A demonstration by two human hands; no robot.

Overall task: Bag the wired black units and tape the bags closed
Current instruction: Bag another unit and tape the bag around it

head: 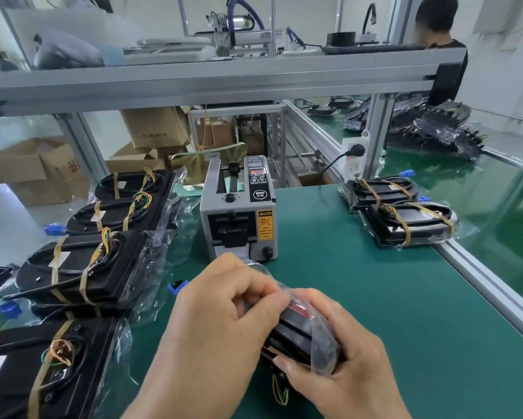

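Note:
A wired black unit in a clear plastic bag sits low in the middle of the view, above the green mat. My right hand grips it from the right side, fingers wrapped round the bagged body. My left hand pinches the bag's loose clear flap at the unit's upper end. Thin yellow and green wires hang below the unit. A grey automatic tape dispenser stands just beyond my hands.
Several taped black units in open bags lie in a row on the left. Two bagged units rest at the right by the aluminium rail. Cardboard boxes stand behind, and a person works at the far bench.

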